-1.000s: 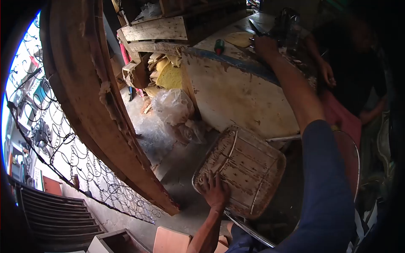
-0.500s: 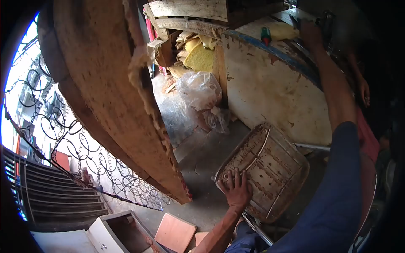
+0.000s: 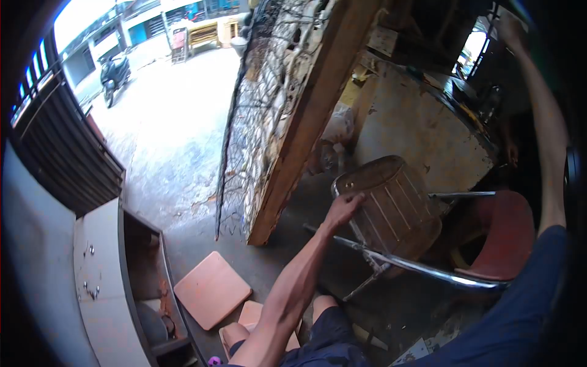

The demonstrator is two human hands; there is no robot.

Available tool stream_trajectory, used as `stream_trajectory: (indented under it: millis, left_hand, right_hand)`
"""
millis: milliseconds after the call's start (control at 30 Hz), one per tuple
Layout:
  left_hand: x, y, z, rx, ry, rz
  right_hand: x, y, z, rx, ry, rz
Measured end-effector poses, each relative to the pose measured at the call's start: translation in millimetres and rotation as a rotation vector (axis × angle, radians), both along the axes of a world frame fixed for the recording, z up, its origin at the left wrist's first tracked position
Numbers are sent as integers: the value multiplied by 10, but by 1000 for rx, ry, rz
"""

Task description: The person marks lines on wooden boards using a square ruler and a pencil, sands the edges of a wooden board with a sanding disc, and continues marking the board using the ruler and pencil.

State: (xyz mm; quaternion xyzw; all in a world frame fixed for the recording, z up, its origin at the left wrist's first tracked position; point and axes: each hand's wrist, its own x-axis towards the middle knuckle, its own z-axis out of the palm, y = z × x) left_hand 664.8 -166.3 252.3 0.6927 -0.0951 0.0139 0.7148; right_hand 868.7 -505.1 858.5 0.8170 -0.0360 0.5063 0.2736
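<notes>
My left hand is at the upper left edge of a worn brown seat panel, its fingers curled over the rim. The panel belongs to a chair with a chrome tube frame, and it stands tilted on the floor. A dark red curved chair part lies beyond the tube, below my right forearm. My right hand is raised at the top right, near a bright window opening. It is dim and smeared, so its fingers cannot be made out.
A tall wooden frame with wire springs leans at centre. Behind it stands a workbench with a scuffed pale side. Pinkish square pads lie on the floor. An opened cabinet is at left, and a motorbike stands outside.
The view has swung left. My right hand has left the bench top and risen. My left hand, earlier spread flat on the seat panel, now curls at its edge.
</notes>
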Motion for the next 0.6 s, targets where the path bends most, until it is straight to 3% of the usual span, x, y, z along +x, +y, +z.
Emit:
stream_trajectory:
  millis: [33, 67, 133, 167, 200, 267, 333, 400, 500, 600]
  left_hand:
    - [-227, 256, -94, -295, 92, -31]
    - [-670, 562, -33, -340, 71, 97]
    - [-1492, 1090, -502, -146, 85, 294]
    - [-1928, 1300, -847, -212, 182, 383]
    - [-2385, 1469, -949, -120, 366, 481]
    - [-3001, 1684, -1053, 51, 458, 544]
    - [-3237, 1995, -1048, 215, 484, 497]
    - [-3347, 2190, -1089, 449, 495, 400]
    - [-3426, 2328, -1103, 459, 462, 298]
    - [-3639, 2345, -1372, 433, 510, 259]
  right_hand:
    - [-759, 499, 75, -4, 53, 16]
    - [-1535, 1025, 146, -7, 107, 32]
    - [-3229, 1828, 11, -478, 428, -244]
    - [-3848, 2109, -212, -571, 512, -177]
    - [-4235, 2255, -514, -574, 556, 0]
    - [-5001, 2338, -1028, -433, 613, 435]
    - [-5510, 2252, -1677, -210, 726, 894]
    - [-5780, 2236, -2362, -74, 831, 1160]
    - [-5997, 2291, -3530, 13, 913, 1348]
    - [-6148, 2368, -5085, -82, 913, 1407]
